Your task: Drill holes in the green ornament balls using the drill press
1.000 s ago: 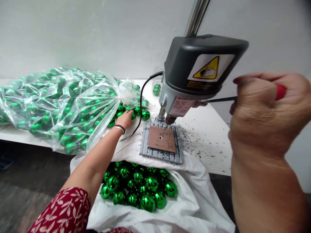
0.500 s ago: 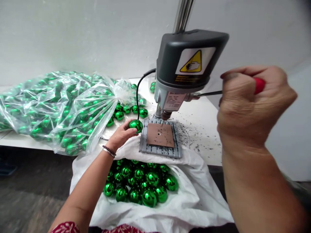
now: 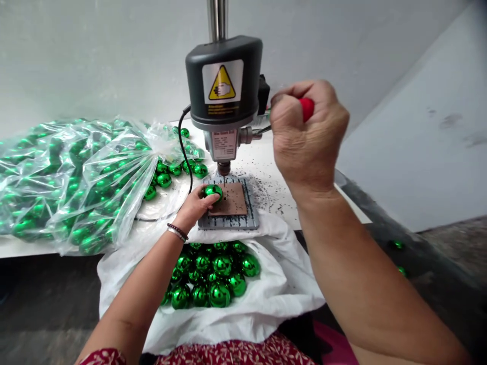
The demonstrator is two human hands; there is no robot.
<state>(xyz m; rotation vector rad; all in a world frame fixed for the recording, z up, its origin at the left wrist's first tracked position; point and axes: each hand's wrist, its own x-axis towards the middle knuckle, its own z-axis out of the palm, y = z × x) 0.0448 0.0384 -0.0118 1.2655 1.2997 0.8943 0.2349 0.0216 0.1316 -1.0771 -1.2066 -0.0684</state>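
Note:
My left hand [image 3: 196,205] grips a shiny green ball ornament [image 3: 213,192] over the left part of a brown square pad [image 3: 234,200]. The pad lies on the grey slotted base [image 3: 228,222] of a small drill press [image 3: 224,81]. Just right of the ball, the thin drill bit [image 3: 224,180] points down from the chuck. Raised at the right, my right hand [image 3: 308,132] is wrapped round the red knob [image 3: 307,109] of the press's feed lever. Several more green balls [image 3: 219,294] lie in a white cloth [image 3: 274,294] spread over my lap.
A large tied clear plastic bag [image 3: 76,177] full of green balls covers the left of the white table [image 3: 283,205]. Loose green balls [image 3: 164,180] sit by its neck, near the black cable [image 3: 181,134]. Dark shavings surround the base. Two green balls [image 3: 397,245] lie on the floor at right.
My left hand has brought the green ball rightward from beside the base to over the pad, close to the bit. My right hand still grips the lever knob. The camera view has turned right.

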